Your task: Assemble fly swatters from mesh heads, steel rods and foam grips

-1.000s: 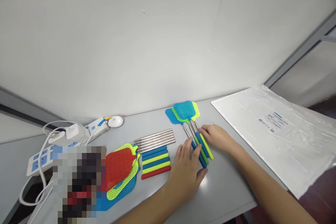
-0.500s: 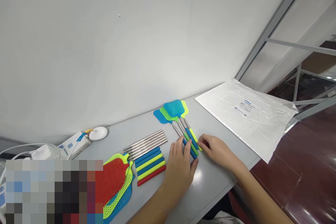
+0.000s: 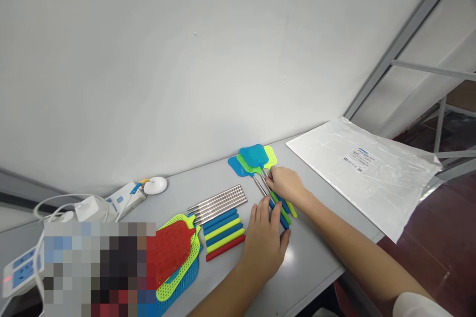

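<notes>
Several assembled fly swatters point(image 3: 255, 160) with blue and green mesh heads lie fanned on the grey table point(image 3: 316, 262). My right hand point(image 3: 285, 184) is pinched on their metal rods just below the heads. My left hand point(image 3: 265, 242) lies flat with fingers spread, its fingertips against the blue and green handles point(image 3: 284, 215). Left of it lies a row of loose coloured handles point(image 3: 222, 233), with several bare metal rods point(image 3: 217, 200) behind them and a stack of loose swatter heads point(image 3: 174, 252), red on top.
A flat pack of clear plastic bags point(image 3: 362, 173) with a label lies on the table's right end, overhanging the edge. A white power strip with cables point(image 3: 89, 205) and a small white round device point(image 3: 155, 185) sit at the back left. A blurred patch covers the lower left.
My right hand has moved up along the swatters, from the handle ends to the rods near the heads. My left hand has stayed by the handles. The camera has shifted slightly.
</notes>
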Available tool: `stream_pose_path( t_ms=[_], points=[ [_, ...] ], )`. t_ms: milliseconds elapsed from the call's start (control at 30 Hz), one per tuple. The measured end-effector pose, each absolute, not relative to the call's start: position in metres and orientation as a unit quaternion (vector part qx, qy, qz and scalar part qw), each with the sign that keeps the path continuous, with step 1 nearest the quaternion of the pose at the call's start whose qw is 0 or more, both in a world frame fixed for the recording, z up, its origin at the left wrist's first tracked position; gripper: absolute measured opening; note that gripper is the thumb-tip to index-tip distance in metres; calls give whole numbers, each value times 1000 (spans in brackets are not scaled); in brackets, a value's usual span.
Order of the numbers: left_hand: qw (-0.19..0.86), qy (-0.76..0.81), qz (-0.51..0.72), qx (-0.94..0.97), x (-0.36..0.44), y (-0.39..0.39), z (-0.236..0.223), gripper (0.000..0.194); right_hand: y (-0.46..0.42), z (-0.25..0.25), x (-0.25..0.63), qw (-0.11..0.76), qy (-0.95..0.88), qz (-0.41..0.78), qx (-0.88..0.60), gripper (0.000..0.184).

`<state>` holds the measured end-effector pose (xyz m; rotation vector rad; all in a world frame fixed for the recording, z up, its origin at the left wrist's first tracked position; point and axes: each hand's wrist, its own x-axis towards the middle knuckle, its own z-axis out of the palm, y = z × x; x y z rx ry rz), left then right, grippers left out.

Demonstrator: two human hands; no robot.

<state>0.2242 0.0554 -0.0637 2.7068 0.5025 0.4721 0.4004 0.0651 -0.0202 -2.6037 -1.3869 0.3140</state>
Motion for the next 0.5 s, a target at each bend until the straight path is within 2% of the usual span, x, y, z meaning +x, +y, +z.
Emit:
stream_pose_path(
  t_ms=[100,167,500],
  points=[
    [180,179,162,954,224,55,-62,53,71,-17,403,74,-468,111,-874,30],
    [185,181,159,953,224,55,-61,53,68,-12,407,81,-466,114,-874,27],
    [191,181,134,956,225,54,-56,45,4,-6,409,191,-415,214,-864,19]
  ],
)
